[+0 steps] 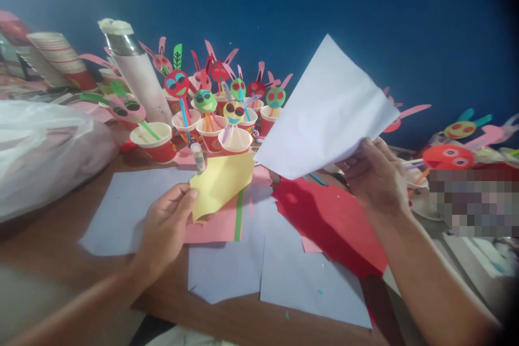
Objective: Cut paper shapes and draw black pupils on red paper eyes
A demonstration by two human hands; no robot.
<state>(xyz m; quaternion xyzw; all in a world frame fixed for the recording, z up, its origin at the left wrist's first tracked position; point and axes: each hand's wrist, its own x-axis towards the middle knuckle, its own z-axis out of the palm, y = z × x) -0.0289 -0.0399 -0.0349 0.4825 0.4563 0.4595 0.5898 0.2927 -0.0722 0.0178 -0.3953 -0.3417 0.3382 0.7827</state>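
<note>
My left hand [168, 221] pinches a cut piece of yellow paper [221, 181] by its left edge. My right hand [375, 175] holds up a white sheet of paper [328, 111] by its lower right edge, tilted above the table. Below them, a pink paper with a green strip [217, 227] lies over white sheets [314, 286]. A torn-edged red paper [336, 221] lies under my right hand, partly in its shadow. Just behind the yellow paper stands a small glue stick [198, 157].
Paper cups [153, 143] with paper bug faces on straws crowd the back of the table [81, 275]. A white flask [138, 73], stacked cups [65, 57] and a plastic bag [52, 154] stand left. More bug faces [448, 157] are at right, before a blue wall [365, 27].
</note>
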